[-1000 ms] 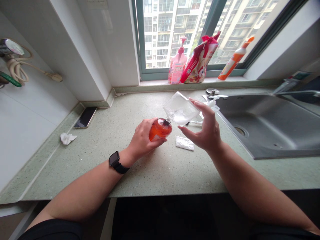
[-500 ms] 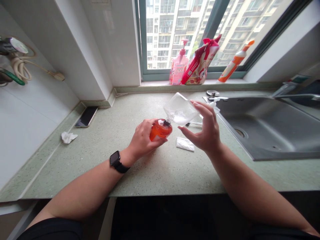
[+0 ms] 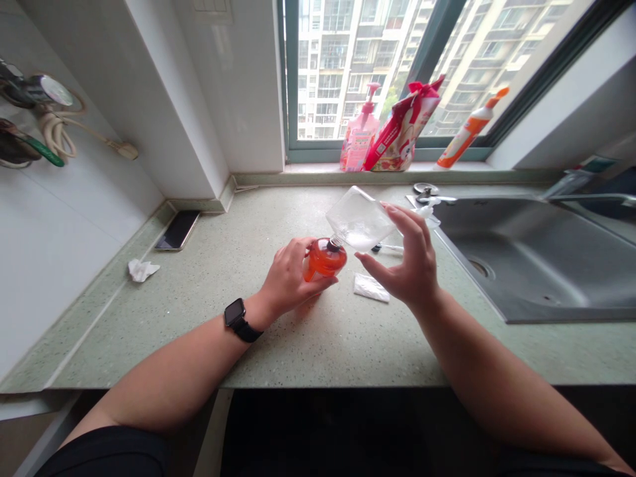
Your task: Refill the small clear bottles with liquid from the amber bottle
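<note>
My left hand point(image 3: 291, 278) is wrapped round an orange bottle point(image 3: 326, 260) with a dark neck, held over the counter. In my right hand point(image 3: 410, 258) is a clear plastic bottle point(image 3: 358, 217), tilted with its mouth down to the left. The clear bottle's threaded mouth meets the neck of the orange bottle. A little cloudy liquid lies along the clear bottle's lower side. Below my right hand's thumb lies a folded white tissue point(image 3: 371, 288). Behind the fingers a white pump head point(image 3: 428, 211) partly shows, with a dark cap and thin tube point(image 3: 390, 248) nearby.
A steel sink point(image 3: 561, 315) is set in the counter point(image 3: 298, 351) at right. On the windowsill stand a pink pump bottle point(image 3: 358, 142), a red pouch point(image 3: 405, 132) and an orange-white bottle point(image 3: 464, 139). A phone point(image 3: 177, 230) and a crumpled tissue point(image 3: 143, 269) lie at left.
The view has shifted slightly, so everything sits a little lower or further right. Both hands keep their grip, and the two bottles stay mouth to neck.
</note>
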`<state>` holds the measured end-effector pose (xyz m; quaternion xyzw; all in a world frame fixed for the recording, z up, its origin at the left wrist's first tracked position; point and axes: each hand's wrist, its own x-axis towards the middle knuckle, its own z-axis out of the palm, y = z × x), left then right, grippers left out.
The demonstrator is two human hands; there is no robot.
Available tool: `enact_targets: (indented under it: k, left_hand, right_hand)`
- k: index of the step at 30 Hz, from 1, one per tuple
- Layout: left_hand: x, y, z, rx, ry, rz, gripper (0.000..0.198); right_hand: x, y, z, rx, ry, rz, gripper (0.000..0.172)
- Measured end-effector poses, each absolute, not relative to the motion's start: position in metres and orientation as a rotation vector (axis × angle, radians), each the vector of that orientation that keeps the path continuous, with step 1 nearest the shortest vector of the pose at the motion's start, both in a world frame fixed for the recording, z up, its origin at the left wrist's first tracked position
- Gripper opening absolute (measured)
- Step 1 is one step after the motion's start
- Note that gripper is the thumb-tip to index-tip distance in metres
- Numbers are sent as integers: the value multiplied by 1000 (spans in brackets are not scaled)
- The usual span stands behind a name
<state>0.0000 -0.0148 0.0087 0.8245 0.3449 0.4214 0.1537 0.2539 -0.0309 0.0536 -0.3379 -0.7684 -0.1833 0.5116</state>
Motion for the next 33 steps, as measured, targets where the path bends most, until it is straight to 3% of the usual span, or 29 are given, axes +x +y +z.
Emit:
enact_targets:
  k: [33]
  left_hand:
    - [3,-14,1,2304,908,1234,78]
  right_hand:
    - [250,-36,54,-832,-1859,-460,88]
